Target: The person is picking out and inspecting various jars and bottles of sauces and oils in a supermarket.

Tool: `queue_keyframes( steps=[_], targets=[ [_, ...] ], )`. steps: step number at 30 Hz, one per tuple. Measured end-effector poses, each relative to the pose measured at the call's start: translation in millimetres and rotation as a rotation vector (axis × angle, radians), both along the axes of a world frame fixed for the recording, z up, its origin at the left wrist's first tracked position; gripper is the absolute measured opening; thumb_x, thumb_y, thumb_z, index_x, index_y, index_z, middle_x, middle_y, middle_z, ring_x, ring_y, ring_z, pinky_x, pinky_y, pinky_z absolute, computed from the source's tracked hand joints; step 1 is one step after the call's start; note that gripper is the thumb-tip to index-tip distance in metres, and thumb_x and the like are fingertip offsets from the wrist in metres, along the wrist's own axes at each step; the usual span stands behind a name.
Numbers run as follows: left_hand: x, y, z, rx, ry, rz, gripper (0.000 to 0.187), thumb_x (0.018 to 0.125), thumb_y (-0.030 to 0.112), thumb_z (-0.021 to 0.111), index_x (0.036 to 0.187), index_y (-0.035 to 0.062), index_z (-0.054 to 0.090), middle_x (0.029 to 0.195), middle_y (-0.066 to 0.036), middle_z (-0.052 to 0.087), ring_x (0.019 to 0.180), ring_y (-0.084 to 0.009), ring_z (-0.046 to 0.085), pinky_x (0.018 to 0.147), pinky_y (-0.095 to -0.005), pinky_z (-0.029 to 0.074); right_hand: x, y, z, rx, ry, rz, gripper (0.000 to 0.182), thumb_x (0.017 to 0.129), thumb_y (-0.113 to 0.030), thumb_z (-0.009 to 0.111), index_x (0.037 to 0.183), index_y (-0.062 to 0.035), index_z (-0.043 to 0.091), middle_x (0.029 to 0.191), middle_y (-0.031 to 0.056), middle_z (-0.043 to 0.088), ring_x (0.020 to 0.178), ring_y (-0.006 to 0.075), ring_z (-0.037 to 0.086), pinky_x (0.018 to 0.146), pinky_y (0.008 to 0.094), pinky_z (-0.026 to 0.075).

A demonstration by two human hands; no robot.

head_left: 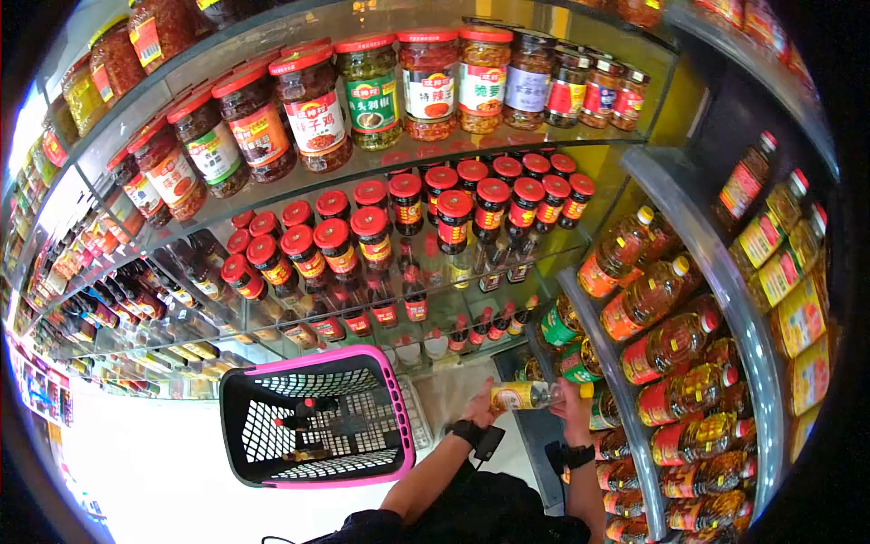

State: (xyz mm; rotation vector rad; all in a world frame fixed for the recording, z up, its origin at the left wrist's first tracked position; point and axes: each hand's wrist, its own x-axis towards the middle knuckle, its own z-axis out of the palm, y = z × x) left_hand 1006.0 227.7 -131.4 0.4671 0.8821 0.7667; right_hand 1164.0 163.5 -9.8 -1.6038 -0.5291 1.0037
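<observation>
A pink-rimmed basket (395,399) with dark bottles (306,410) inside sits leftmost. Rightward, the left hand (484,410) grips one end of a yellow-labelled bottle (524,395); the right hand (571,406) clasps its yellow-capped end, near shelved oil bottles (669,349).

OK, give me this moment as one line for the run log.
Left grip: on bottle, label end | right grip: near its yellow cap | bottle: held sideways | pink-rimmed basket: red-capped bottles inside
</observation>
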Motion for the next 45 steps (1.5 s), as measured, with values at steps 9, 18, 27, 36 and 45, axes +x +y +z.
queue_keyframes(
  steps=[9, 18, 27, 36, 45],
  targets=[
    [-3.0, 80.5, -25.8, -0.288, -0.288, 0.293, 0.055, 0.086, 0.053, 0.033, 0.097, 0.0030, 0.053, 0.083, -0.008, 0.061, 0.072, -0.0209, 0.059, 0.063, -0.0283, 0.049, -21.8, 101.2, 8.8, 0.085, 0.020, 0.235, 0.022, 0.079, -0.019, 0.058, 0.095, -0.0036, 0.054, 0.087, 0.0047, 0.057, 0.070, 0.0140, 0.057, 0.057, 0.0272, 0.051],
    [-14.1, 138.4, 45.0, -0.313, -0.234, 0.355, 0.060, 0.085, 0.052, 0.033, 0.125, 0.0086, 0.030, 0.133, -0.010, 0.025, 0.111, -0.0286, 0.037, 0.093, -0.0433, 0.031, -26.4, 193.8, -37.2, 0.218, -0.358, 0.377, 0.021, 0.073, -0.010, 0.060, 0.092, -0.0014, 0.059, 0.085, 0.0041, 0.060, 0.076, 0.0118, 0.056, 0.061, 0.0258, 0.048],
    [3.0, 217.2, 22.7, -0.195, -0.373, 0.390, 0.068, 0.085, 0.055, 0.023, 0.130, 0.0047, 0.024, 0.119, -0.014, 0.037, 0.107, -0.0300, 0.040, 0.092, -0.0416, 0.032, -35.2, 279.4, -47.2, 0.302, -0.563, 0.446, 0.022, 0.071, -0.012, 0.065, 0.090, -0.0008, 0.060, 0.064, 0.0015, 0.057, 0.056, 0.0070, 0.051, 0.050, 0.0241, 0.041],
    [2.8, 248.6, -7.8, 0.144, -0.912, 0.184, 0.056, 0.088, 0.049, 0.027, 0.101, -0.0034, 0.042, 0.094, -0.012, 0.047, 0.092, -0.0282, 0.044, 0.079, -0.0387, 0.037, -40.9, 327.7, -49.4, 0.301, -0.604, 0.534, 0.025, 0.070, -0.017, 0.065, 0.089, -0.0021, 0.061, 0.067, 0.0112, 0.060, 0.059, 0.0164, 0.057, 0.055, 0.0308, 0.044],
    [13.0, 261.6, -7.7, -0.103, -0.281, 0.408, 0.070, 0.078, 0.066, 0.023, 0.124, 0.0147, 0.037, 0.116, 0.000, 0.040, 0.087, -0.0185, 0.038, 0.078, -0.0331, 0.037, -48.6, 345.1, -15.5, 0.004, -0.663, 0.583, 0.032, 0.067, -0.028, 0.068, 0.088, -0.0045, 0.063, 0.069, 0.0109, 0.062, 0.064, 0.0183, 0.060, 0.057, 0.0319, 0.047]
  ],
)
